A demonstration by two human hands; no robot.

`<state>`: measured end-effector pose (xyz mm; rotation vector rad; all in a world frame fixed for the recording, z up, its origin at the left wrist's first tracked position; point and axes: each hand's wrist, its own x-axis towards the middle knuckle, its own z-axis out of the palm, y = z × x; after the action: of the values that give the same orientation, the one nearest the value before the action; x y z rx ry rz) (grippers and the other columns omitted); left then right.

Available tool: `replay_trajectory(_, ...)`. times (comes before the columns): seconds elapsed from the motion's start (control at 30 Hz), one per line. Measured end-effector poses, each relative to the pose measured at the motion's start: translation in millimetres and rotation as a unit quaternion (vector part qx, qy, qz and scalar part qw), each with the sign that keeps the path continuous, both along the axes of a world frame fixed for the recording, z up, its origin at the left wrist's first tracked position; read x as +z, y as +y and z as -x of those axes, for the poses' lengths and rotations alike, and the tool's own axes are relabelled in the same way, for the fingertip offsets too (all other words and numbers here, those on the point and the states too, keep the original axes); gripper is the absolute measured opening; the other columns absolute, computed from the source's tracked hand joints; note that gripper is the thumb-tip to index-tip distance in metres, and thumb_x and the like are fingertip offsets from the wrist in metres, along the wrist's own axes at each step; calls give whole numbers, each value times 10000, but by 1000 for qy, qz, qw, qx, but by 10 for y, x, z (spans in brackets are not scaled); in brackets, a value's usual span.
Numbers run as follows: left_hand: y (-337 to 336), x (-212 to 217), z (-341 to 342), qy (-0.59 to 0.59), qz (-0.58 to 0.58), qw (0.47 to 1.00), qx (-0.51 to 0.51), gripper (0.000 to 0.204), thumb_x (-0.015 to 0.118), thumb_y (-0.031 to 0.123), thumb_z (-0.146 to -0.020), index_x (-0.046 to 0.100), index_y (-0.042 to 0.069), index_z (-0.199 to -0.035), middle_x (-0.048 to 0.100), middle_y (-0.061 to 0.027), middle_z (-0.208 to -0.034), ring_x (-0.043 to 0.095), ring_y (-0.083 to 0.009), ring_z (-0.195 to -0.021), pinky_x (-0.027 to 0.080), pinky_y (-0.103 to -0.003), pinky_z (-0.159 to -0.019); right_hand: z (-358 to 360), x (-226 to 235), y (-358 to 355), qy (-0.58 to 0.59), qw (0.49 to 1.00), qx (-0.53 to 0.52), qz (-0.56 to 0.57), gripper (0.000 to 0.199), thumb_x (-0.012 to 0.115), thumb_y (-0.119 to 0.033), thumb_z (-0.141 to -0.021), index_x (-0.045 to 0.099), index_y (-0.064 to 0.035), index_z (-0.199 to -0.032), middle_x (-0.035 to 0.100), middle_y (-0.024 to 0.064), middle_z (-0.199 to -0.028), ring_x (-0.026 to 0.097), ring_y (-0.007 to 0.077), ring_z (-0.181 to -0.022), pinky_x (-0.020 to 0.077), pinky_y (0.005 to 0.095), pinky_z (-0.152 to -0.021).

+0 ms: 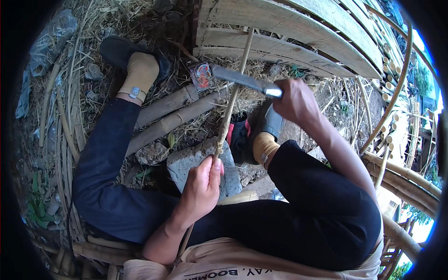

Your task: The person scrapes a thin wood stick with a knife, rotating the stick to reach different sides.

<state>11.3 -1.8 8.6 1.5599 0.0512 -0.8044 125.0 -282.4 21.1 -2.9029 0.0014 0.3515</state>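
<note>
My left hand (pixel 203 186) grips a thin bamboo stick (pixel 233 95) that runs upward from my lap toward the flat bamboo slats. My right hand (pixel 295 99) holds the handle of a long knife (pixel 240 78), whose grey blade lies across the stick, pointing left. I am squatting, with both knees in dark trousers on either side of the stick. A grey stone (pixel 191 161) sits just under my left hand.
Two thick bamboo poles (pixel 170 114) lie on straw-covered ground between my feet. Wide bamboo slats (pixel 289 32) stretch across the top. Curved bamboo stems (pixel 396 88) stand at the right. My feet wear tan socks and dark sandals (pixel 123 49).
</note>
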Motion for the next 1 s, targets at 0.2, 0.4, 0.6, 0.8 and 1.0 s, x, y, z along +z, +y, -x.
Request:
replay_trajectory(0.2, -7, -21, 19, -21, -9, 1000, 3, 363, 394, 305, -1118, 485, 51, -876, 345, 66, -605, 309, -21, -512, 246, -233, -462, -155, 82, -94, -2, 999, 6, 40, 206, 637, -129, -730, 744, -31, -877, 695, 246, -776, 701, 421, -765, 570, 486, -765)
replay_trajectory(0.4, 1, 59, -41, 10, -14, 1000, 6, 341, 434, 230, -1098, 526, 9, -854, 428, -31, -555, 428, -103, -482, 341, -329, -470, 22, 109, -8, 21, 998, 29, -43, 156, 633, -95, -729, 723, -11, -825, 664, 238, -722, 677, 421, -723, 550, 479, -683)
replay_trajectory(0.6, 41, 78, -43, 134, 114, 984, 10, 351, 380, 343, -1116, 457, 79, -897, 339, 47, -619, 292, -21, -473, 228, -234, -422, 217, 6, 88, 68, 991, 58, -102, 183, 692, -173, -700, 722, -34, -815, 684, 227, -732, 700, 406, -727, 574, 480, -720)
replay_trajectory(0.8, 107, 125, -124, 206, 150, 966, 30, 342, 370, 338, -1120, 453, 90, -899, 343, 64, -637, 295, -12, -492, 241, -214, -434, 12, 93, 109, 43, 996, 83, -4, 200, 718, -166, -652, 727, -44, -811, 687, 207, -722, 699, 400, -740, 571, 474, -752)
replay_trajectory(1.0, 38, -1, -17, 24, 46, 999, 13, 342, 386, 300, -1120, 463, 79, -871, 368, 46, -626, 328, -34, -497, 266, -233, -445, -19, 115, 49, 31, 998, 57, 17, 179, 696, -144, -689, 740, -48, -833, 698, 214, -736, 708, 389, -720, 583, 470, -732)
